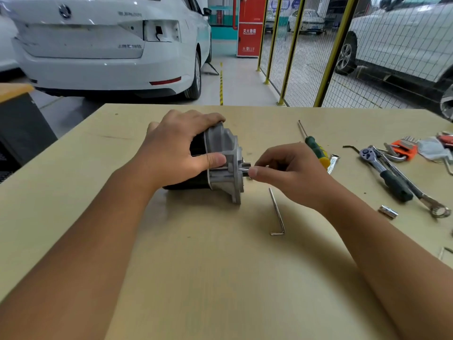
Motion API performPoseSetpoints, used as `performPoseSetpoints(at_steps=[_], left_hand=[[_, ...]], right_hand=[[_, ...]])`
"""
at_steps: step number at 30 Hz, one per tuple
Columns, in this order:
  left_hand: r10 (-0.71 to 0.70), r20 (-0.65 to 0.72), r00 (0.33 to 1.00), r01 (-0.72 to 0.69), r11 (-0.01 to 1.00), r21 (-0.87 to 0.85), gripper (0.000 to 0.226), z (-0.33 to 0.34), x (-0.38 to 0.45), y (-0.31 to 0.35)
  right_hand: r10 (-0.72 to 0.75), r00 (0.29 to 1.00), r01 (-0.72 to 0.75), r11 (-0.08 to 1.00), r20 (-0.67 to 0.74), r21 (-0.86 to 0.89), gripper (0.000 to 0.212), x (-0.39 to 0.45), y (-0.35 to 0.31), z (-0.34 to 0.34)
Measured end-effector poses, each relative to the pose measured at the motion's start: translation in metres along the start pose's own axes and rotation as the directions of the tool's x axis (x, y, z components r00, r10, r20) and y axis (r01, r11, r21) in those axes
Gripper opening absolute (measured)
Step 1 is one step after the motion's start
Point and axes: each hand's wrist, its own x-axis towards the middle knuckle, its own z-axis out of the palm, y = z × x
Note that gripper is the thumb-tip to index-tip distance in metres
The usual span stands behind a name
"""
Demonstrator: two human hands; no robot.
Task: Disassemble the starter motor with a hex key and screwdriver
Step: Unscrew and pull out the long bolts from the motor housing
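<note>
I had the starter motor (218, 158) lying on its side at table centre, my left hand (176, 148) curled over its housing. My right hand (284, 168) pinched a bolt (245, 170) at the motor's three o'clock face. The risk I judged: it slipping free and rolling. The hex key (277, 212) lay at five o'clock, the screwdriver (316, 148) at two; six o'clock stood open.

The red cabinet (250, 25) in the background carries white Chinese characters, which read about like 灭火器箱. Lower on the same cabinet stands 火警119. The white car (103, 42) has a round badge on its boot lid and two pieces of lettering, but these are too blurred to read.
</note>
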Motion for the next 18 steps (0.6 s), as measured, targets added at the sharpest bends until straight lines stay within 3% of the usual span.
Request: performPoseSetpoints(at_steps=[5, 12, 18], left_hand=[[0.019, 0.027, 0.999, -0.018, 0.999, -0.030, 0.094, -0.002, -0.001, 0.002], [0.069, 0.017, 0.997, -0.068, 0.997, -0.047, 0.096, -0.001, -0.001, 0.002], [0.062, 0.032, 0.998, -0.062, 0.998, 0.018, 0.096, 0.000, 0.001, 0.004]], right_hand=[[0.018, 0.998, -0.020, 1.000, -0.063, -0.018, 0.015, 0.001, -0.003, 0.007], [0.036, 0.999, -0.036, 0.999, 0.009, -0.013, 0.017, 0.007, -0.006, -0.002], [0.319, 0.946, -0.325, 0.935, 0.067, 0.142, 0.020, 0.008, -0.009, -0.004]])
